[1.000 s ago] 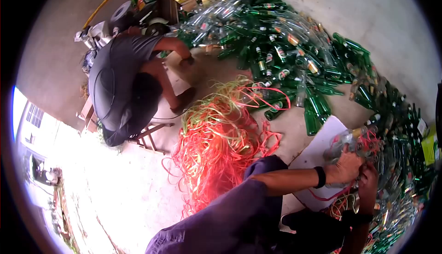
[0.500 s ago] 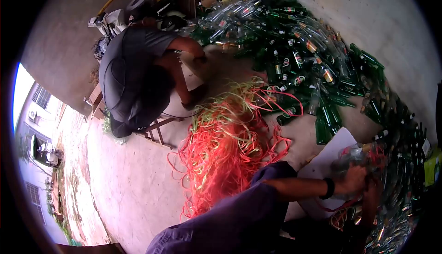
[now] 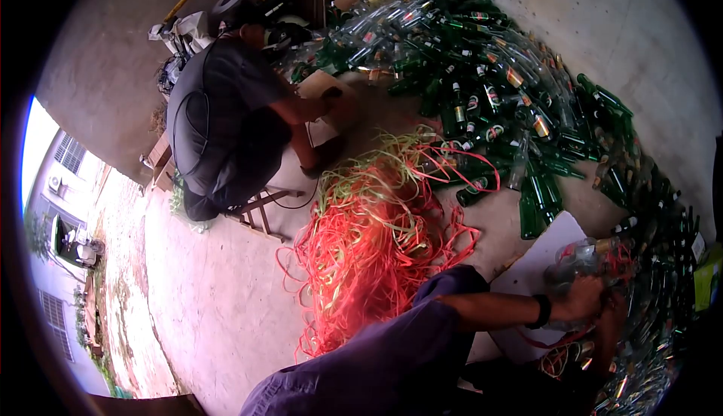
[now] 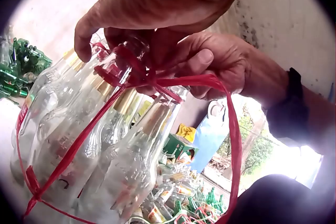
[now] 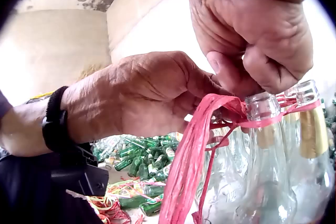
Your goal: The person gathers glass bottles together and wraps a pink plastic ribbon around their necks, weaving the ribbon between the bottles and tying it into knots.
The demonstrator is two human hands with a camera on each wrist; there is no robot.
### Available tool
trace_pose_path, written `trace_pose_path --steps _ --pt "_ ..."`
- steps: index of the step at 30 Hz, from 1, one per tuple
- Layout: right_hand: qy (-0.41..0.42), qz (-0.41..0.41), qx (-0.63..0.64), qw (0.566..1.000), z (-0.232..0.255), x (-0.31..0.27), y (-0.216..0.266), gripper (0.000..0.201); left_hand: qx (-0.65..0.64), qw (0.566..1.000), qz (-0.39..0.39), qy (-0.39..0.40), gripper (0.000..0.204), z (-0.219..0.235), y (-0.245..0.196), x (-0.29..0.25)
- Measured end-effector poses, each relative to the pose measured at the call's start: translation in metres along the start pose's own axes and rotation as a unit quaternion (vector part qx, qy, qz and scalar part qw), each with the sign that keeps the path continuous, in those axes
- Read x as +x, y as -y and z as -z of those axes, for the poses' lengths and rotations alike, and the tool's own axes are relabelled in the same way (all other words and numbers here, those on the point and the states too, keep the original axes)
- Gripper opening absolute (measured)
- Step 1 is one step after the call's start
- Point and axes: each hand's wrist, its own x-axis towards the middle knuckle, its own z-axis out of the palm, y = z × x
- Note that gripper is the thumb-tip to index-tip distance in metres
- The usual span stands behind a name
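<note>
Clear glass bottles [image 3: 576, 259] [image 4: 126, 166] [image 5: 268, 182] stand bundled, with red ribbon [image 4: 235, 129] [image 5: 184, 166] wound about their necks and lower down their sides. My left hand [image 3: 580, 299] [image 4: 168, 3] [image 5: 142, 92] curls its fingers round the ribbon beside the necks; its fingertips are partly hidden. Against it, my right hand [image 3: 611, 322] [image 4: 220, 66] [image 5: 257, 35] pinches ribbon between thumb and bent forefinger, just above a bottle mouth. A wide loose length of ribbon hangs from between the hands.
White board [image 3: 538, 265] lies under the bundle. A tangled heap of red and yellow-green ribbon [image 3: 369, 243] covers floor to its left. Piled green and clear bottles [image 3: 482, 77] curve round behind and right. Another person [image 3: 226, 114] sits on a low wooden stool [image 3: 263, 209].
The head view has shifted, so the scene sits farther right and lower. Both my hands stay at the bottle necks, now closer together. The other person's head has risen and their forearm has moved.
</note>
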Motion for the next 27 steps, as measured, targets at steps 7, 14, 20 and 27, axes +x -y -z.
trace_pose_path --steps 7,14,20,27 --pt "0.003 0.123 -0.157 0.98 -0.007 -0.008 0.028 0.026 0.016 1.0 0.018 -0.003 0.014 0.017 -0.013 0.0" --pt "-0.037 0.098 -0.25 0.963 -0.012 -0.01 0.034 0.028 0.014 0.998 0.004 -0.061 0.013 0.005 -0.009 -0.001" --pt "-0.082 0.115 -0.249 0.958 -0.015 -0.015 0.032 0.027 -0.04 0.999 0.004 -0.026 0.013 0.024 -0.017 -0.003" --pt "-0.057 0.102 -0.226 0.967 -0.009 -0.01 0.016 0.015 -0.01 0.999 -0.034 -0.037 0.022 0.0 0.003 0.004"
